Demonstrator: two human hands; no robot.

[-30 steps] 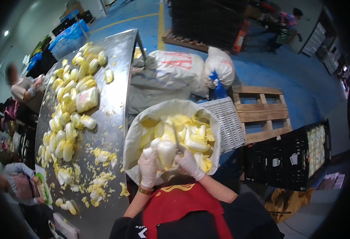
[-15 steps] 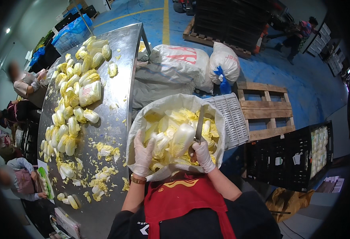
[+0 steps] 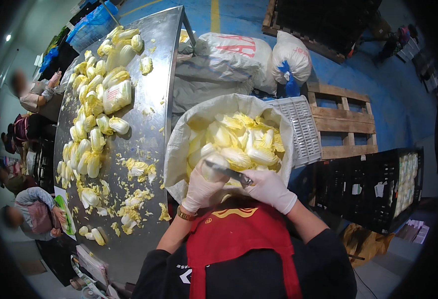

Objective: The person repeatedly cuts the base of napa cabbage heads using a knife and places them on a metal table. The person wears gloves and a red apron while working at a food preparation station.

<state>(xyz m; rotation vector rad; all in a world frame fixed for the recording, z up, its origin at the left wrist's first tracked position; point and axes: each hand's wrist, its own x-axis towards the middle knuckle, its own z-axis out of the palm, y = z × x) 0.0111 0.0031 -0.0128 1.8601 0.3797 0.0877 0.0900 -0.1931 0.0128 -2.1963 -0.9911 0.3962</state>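
Observation:
My gloved left hand (image 3: 200, 188) grips a napa cabbage (image 3: 210, 152), its white base toward me, over the near left part of an open white sack (image 3: 178, 144). In my gloved right hand (image 3: 270, 189) is a knife (image 3: 231, 173). The blade points left and lies across the base of the cabbage; whether it has cut in cannot be made out. Yellow and white cabbage leaves and heads (image 3: 259, 149) fill the sack below and beyond both hands.
To the left, a steel table (image 3: 144, 117) bears many napa cabbages (image 3: 92, 139) and leaf scraps (image 3: 137, 168). Tied full sacks (image 3: 234, 55), a white plastic crate (image 3: 303, 129), a wooden pallet (image 3: 343, 119) and black crates (image 3: 358, 189) stand beyond and right. Co-workers (image 3: 34, 214) stand across the table.
My left hand has moved from the sack's rim to hold a cabbage. The knife, upright before, now points left across the cabbage base. The view has shifted slightly.

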